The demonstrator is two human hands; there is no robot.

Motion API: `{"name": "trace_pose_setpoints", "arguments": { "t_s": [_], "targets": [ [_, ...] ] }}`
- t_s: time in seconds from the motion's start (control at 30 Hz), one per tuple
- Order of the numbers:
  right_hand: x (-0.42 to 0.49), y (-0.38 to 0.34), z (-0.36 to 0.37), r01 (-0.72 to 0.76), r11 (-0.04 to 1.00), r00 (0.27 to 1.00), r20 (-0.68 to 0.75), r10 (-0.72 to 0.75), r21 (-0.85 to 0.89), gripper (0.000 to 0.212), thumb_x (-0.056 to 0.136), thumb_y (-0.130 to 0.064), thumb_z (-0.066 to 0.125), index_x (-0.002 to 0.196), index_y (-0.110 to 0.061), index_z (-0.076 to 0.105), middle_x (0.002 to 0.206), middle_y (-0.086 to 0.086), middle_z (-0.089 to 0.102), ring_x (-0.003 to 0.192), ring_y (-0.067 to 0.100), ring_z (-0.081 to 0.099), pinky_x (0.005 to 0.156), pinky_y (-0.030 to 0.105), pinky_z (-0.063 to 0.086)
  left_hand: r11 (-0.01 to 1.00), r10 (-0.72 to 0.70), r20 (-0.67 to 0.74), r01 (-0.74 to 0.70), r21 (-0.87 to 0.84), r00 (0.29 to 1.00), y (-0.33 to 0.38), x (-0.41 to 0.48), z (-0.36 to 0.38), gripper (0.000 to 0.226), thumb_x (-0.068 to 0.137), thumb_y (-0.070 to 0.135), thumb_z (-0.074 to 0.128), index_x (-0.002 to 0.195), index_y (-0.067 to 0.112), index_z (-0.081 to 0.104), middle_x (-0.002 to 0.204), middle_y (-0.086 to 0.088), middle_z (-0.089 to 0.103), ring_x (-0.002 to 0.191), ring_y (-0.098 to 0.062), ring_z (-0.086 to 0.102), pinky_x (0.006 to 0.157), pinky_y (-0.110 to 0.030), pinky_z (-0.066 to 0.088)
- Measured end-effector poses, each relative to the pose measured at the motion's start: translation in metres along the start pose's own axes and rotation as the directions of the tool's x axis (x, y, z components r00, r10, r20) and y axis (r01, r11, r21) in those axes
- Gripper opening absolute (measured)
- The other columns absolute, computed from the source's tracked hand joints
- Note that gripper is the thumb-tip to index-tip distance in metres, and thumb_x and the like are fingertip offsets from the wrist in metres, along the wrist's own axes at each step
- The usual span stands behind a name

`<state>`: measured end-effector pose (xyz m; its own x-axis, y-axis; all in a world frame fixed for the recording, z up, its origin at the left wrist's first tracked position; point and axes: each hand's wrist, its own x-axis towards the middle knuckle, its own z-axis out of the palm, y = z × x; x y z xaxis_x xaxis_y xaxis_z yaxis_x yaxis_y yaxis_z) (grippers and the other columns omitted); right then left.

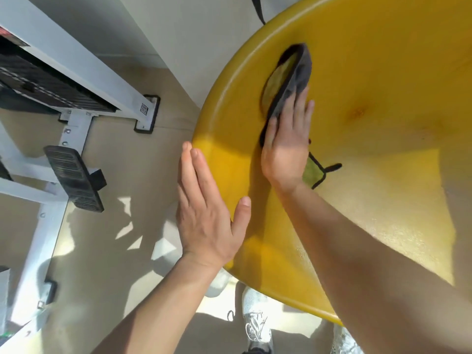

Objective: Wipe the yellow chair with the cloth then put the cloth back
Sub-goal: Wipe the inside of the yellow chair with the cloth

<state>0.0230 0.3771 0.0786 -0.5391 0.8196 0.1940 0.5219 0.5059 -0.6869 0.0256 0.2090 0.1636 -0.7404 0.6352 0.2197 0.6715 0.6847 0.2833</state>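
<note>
1. I judge the wiping step is in hand: my right hand (286,146) lies flat, fingers together, pressing the cloth (293,80) onto the inside of the yellow chair (383,98). The hand is not clamped on the cloth, only bearing down on it with the palm.

2. The cloth sits on the chair's inner surface toward its left rim. Its grey part runs out to the far side of my fingertips, and a green corner with dark edging and a small loop shows at the near right of my wrist.

3. My left hand (207,210) is spread open on the chair's near-left rim, fingers lying along the outside and thumb over the edge, holding nothing; it looks to be steadying the shell.

4. The next move, as I read it, calls for sweeping the cloth across the wide unwiped stretch to the right, keeping the palm flat so that the cloth does not bunch. Putting it back comes later.

5. Hard to tell: the chair's far and right parts are cut off, its legs are hidden, and I see no place where the cloth belongs. The white frame (76,118) on the floor (122,175) at left is only partly in view.
</note>
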Motion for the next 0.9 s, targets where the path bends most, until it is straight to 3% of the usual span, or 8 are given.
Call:
{"name": "trace_pose_setpoints", "arguments": {
  "t_s": [0.13,0.2,0.33,0.43,0.57,0.7,0.8,0.9],
  "targets": [
    [-0.119,-0.014,-0.015,0.332,0.940,0.856,0.391,-0.337,0.084,0.051,0.108,-0.030,0.030,0.154,-0.007,0.030,0.167,0.014,0.014,0.155,0.038,0.002,0.121,0.055,0.024,1.000,0.007,-0.003,-0.007,-0.001,1.000,0.000,0.000,-0.002,0.091,0.094,0.055,0.029,0.149,-0.016,0.014,0.159,-0.029,0.014,0.150,-0.035,0.019,0.121,-0.037,0.023],
    [-0.110,0.003,-0.017,0.437,0.891,0.802,0.396,-0.447,0.121,0.053,0.107,-0.029,0.031,0.157,-0.011,0.024,0.166,0.014,0.012,0.154,0.041,0.003,0.122,0.053,0.024,1.000,0.012,-0.004,-0.012,-0.011,1.000,0.001,0.000,-0.002,0.091,0.094,0.054,0.032,0.149,-0.016,0.014,0.159,-0.029,0.015,0.150,-0.035,0.020,0.120,-0.037,0.024],
    [-0.022,-0.004,-0.002,0.093,0.995,0.993,0.078,-0.091,-0.024,0.052,0.107,-0.023,0.036,0.155,-0.004,0.031,0.164,0.024,0.019,0.151,0.047,0.012,0.124,0.051,0.019,1.000,0.000,-0.002,0.000,0.003,1.000,0.000,-0.001,0.000,0.092,0.090,0.049,0.040,0.149,-0.015,0.014,0.160,-0.028,0.014,0.150,-0.035,0.019,0.121,-0.036,0.021],
    [-0.058,-0.009,0.001,0.122,0.993,0.980,0.155,-0.121,0.005,0.051,0.109,-0.028,0.030,0.154,-0.004,0.033,0.165,0.020,0.020,0.153,0.044,0.011,0.121,0.056,0.023,1.000,-0.020,0.013,0.020,0.019,1.000,0.001,-0.001,-0.001,0.090,0.092,0.047,0.043,0.150,-0.014,0.011,0.161,-0.027,0.011,0.151,-0.034,0.016,0.122,-0.035,0.018],
    [-0.195,0.042,-0.037,0.406,0.913,0.777,0.514,-0.363,0.033,0.055,0.109,-0.032,0.033,0.160,-0.017,0.021,0.168,0.007,0.018,0.155,0.036,0.009,0.114,0.060,0.032,0.991,-0.066,0.078,0.056,0.121,0.995,0.005,0.001,-0.004,0.086,0.092,0.030,0.051,0.152,-0.010,0.004,0.162,-0.027,0.006,0.152,-0.036,0.010,0.124,-0.039,0.014],
    [-0.156,0.105,-0.045,0.700,0.713,0.559,0.652,-0.513,-0.040,0.062,0.104,-0.030,0.042,0.160,-0.028,0.015,0.168,0.001,0.011,0.154,0.036,0.015,0.119,0.061,0.026,0.962,0.083,0.149,-0.118,0.248,0.985,0.017,-0.020,0.001,0.077,0.087,0.015,0.048,0.154,-0.003,0.014,0.162,-0.025,0.006,0.152,-0.038,0.001,0.124,-0.047,0.004],
    [-0.095,0.134,-0.054,0.408,0.837,0.799,0.587,-0.134,-0.364,0.057,0.107,-0.041,0.036,0.159,-0.039,0.013,0.170,-0.002,0.003,0.155,0.035,0.005,0.116,0.070,0.019,0.934,0.225,0.422,-0.317,0.162,0.878,0.038,-0.061,0.020,0.078,0.085,0.025,0.046,0.157,0.013,0.020,0.165,-0.015,0.001,0.154,-0.029,-0.003,0.124,-0.047,0.005],
    [-0.119,0.158,-0.079,0.177,0.871,0.843,0.527,0.106,-0.458,0.059,0.108,-0.037,0.033,0.160,-0.036,0.006,0.170,0.002,-0.004,0.155,0.034,-0.003,0.120,0.064,0.018,0.961,0.061,0.564,-0.201,0.189,0.824,0.052,-0.089,0.042,0.080,0.088,0.035,0.044,0.158,0.016,0.013,0.166,-0.012,-0.002,0.154,-0.026,-0.004,0.124,-0.044,0.010]
  ]
}}
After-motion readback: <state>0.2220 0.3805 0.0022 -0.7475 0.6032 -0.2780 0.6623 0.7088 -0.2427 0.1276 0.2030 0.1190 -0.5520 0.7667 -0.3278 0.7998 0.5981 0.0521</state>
